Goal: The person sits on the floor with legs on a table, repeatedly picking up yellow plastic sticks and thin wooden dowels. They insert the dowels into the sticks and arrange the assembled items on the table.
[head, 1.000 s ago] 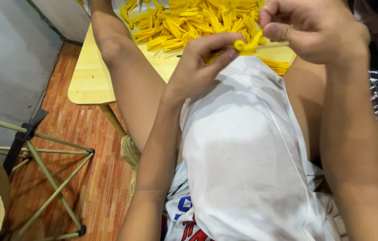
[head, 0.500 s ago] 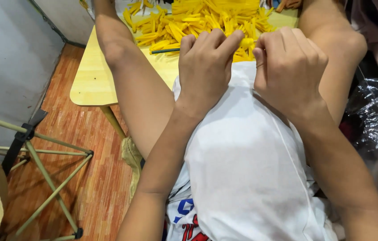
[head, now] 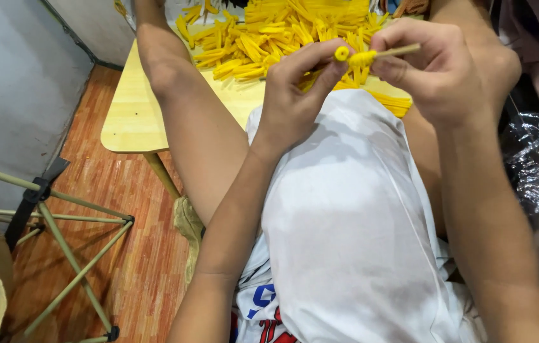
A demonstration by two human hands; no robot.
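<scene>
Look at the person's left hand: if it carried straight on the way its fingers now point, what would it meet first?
The left hand points up and away, toward the yellow piece on a thin stick that its fingertips already pinch. Beyond that lies the heap of yellow strips on the low wooden table, though depth is hard to judge.

Both forearms raised, hands brought close together in front of the chest. Left hand [head: 295, 95]: fingers curled, thumb and forefinger pinched (tips meeting). Right hand [head: 438, 70]: closed in a loose fist, fingertips pinched likewise.
</scene>
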